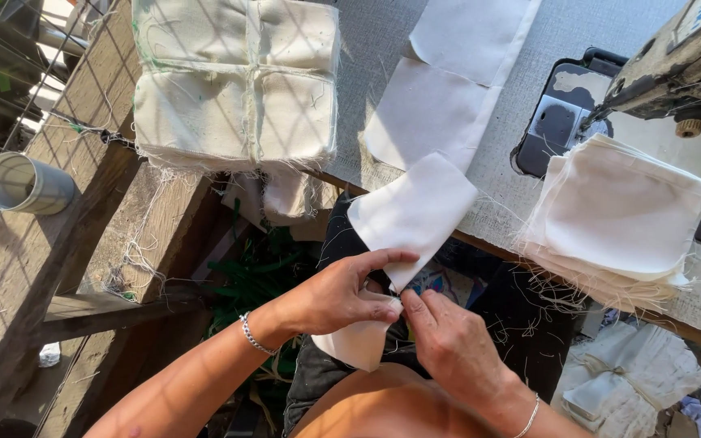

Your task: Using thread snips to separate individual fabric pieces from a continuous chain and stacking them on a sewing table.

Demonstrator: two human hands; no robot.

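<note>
Both hands meet low in the view, over the lap; left hand (338,296) has thumb and forefinger pinched on the lower edge of a white fabric strip (411,215), the other fingers curled beneath it; right hand (448,341) is pressed in beside it, fingertips (406,304) on the same edge, the grip partly hidden behind the cloth, so I read it as grasping but can't see the pinch fully.

A short tail of the strip hangs below the fingers; the rest climbs away from them onto the grey table (496,195), joined piece to piece.

My reading: pieces sewn in a chain are being parted or folded at a seam, mid-run; the next move calls for a firm two-handed pinch close on either side of the join.

Beyond the right fingertips, a stack of cut white squares (618,227) beside the sewing machine (675,57); beyond the left, a tied bundle of cream cloth (237,77) on a wooden bench (10,268); far left, a grey pipe stub (22,185).
</note>
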